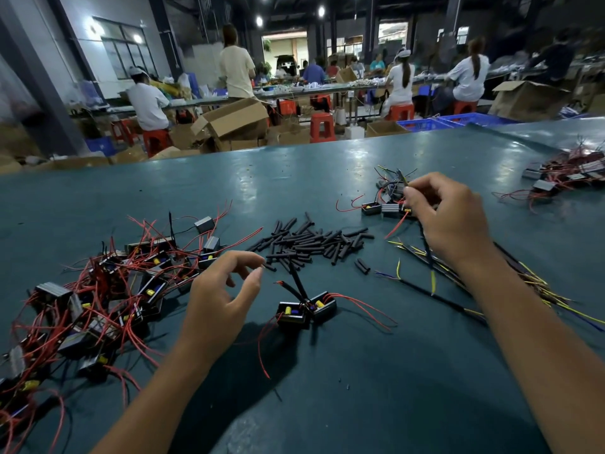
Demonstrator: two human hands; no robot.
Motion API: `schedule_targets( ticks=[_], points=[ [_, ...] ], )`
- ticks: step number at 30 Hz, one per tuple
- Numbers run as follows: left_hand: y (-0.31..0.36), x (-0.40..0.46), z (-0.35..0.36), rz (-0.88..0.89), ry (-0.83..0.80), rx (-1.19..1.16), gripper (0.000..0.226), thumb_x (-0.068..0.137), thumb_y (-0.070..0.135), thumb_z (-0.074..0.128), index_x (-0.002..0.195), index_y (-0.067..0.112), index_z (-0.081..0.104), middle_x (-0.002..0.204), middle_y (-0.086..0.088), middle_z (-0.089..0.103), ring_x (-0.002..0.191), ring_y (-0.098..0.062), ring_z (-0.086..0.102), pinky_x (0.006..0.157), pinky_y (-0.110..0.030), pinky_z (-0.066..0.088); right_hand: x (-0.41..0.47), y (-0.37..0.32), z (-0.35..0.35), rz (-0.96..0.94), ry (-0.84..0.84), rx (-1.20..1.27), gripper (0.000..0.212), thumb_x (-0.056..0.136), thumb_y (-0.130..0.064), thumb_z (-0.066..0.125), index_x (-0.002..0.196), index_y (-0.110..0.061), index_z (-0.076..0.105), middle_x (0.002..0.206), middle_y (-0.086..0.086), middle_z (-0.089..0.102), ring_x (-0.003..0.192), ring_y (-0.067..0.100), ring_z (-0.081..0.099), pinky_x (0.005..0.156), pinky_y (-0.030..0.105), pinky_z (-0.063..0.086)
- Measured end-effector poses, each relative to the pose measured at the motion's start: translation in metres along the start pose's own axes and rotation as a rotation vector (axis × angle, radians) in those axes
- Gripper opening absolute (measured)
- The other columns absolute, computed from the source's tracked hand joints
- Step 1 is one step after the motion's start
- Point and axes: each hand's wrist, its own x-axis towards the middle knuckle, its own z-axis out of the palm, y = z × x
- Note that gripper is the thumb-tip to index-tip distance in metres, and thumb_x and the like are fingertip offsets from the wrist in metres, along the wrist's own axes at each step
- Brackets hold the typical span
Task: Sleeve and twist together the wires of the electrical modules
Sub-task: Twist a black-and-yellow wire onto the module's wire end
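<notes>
right hand (448, 217) pinches a black cable (425, 247) — left hand (222, 290), fingers curled and empty, should pick one sleeve (314, 239) cleanly.

2 hands (222, 290), 2 joined modules (306, 309) up front, approx 6 ppl seated at back, 4 red stools (322, 126).

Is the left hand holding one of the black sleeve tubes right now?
No. The left hand hovers with curled fingers just short of the pile of black sleeve tubes, and nothing sits between its fingers.
</notes>
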Motion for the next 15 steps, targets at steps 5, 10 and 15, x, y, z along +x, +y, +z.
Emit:
schedule_targets(
  ticks=[5, 10, 15],
  points=[
    [0.011, -0.005, 0.006, 0.155, -0.018, -0.024, 0.018, 0.093, 0.032, 0.055, 0.092, 0.02, 0.068, 0.083, 0.013, 0.066, 0.075, -0.009, 0.061, 0.064, -0.014, 0.043, -0.02, -0.044, 0.015, 0.342, -0.277, 0.831, 0.009, 0.09, -0.015, 0.065, 0.09, -0.006, 0.065, 0.069, 0.004, 0.071, 0.056, 0.012, 0.062, 0.042, 0.018, 0.045],
    [0.021, -0.01, 0.014, 0.203, -0.055, -0.008, 0.022, 0.097, 0.031, 0.054, 0.092, 0.016, 0.07, 0.081, 0.013, 0.065, 0.072, -0.003, 0.059, 0.067, -0.008, 0.038, -0.056, -0.072, 0.032, 0.387, -0.444, 0.966, 0.03, 0.08, -0.025, 0.066, 0.094, 0.001, 0.065, 0.073, 0.009, 0.071, 0.059, 0.015, 0.065, 0.044, 0.018, 0.047],
    [0.024, -0.01, 0.012, 0.192, 0.049, -0.101, 0.032, 0.101, 0.04, 0.049, 0.092, 0.016, 0.068, 0.081, 0.015, 0.063, 0.074, -0.007, 0.062, 0.065, -0.016, 0.042, -0.074, -0.081, 0.04, 0.412, -0.491, 1.094, 0.025, 0.08, -0.023, 0.069, 0.092, -0.002, 0.062, 0.072, 0.011, 0.07, 0.059, 0.018, 0.065, 0.044, 0.021, 0.048]
  ],
)
